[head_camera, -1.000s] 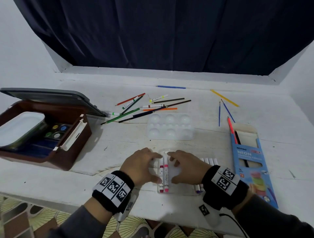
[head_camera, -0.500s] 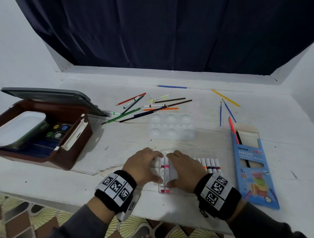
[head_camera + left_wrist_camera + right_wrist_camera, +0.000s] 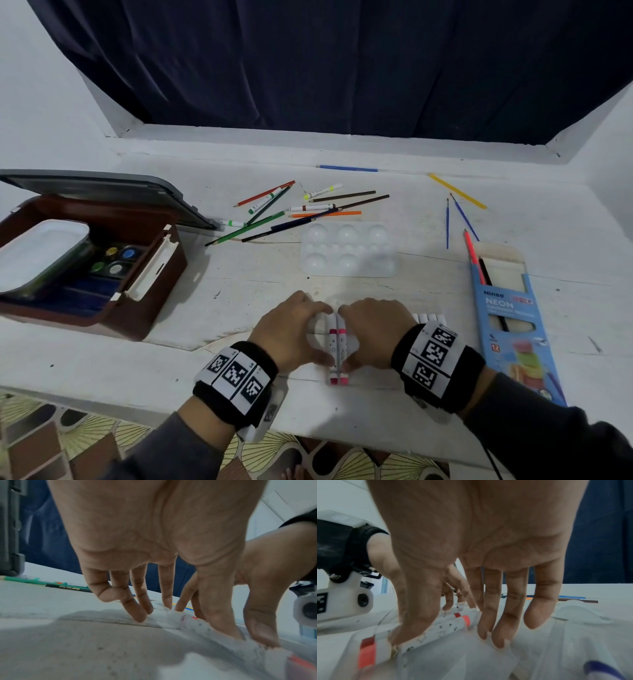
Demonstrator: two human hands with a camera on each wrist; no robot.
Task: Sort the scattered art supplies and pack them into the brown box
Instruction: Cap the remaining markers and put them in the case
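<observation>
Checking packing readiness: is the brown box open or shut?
Open. The brown box has its grey lid swung back behind it, and a white tray and paint pots show inside.

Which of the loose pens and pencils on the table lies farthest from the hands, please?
The blue pencil, lying alone and crosswise near the back edge of the table, beyond the mixed pile and the yellow pencil.
</observation>
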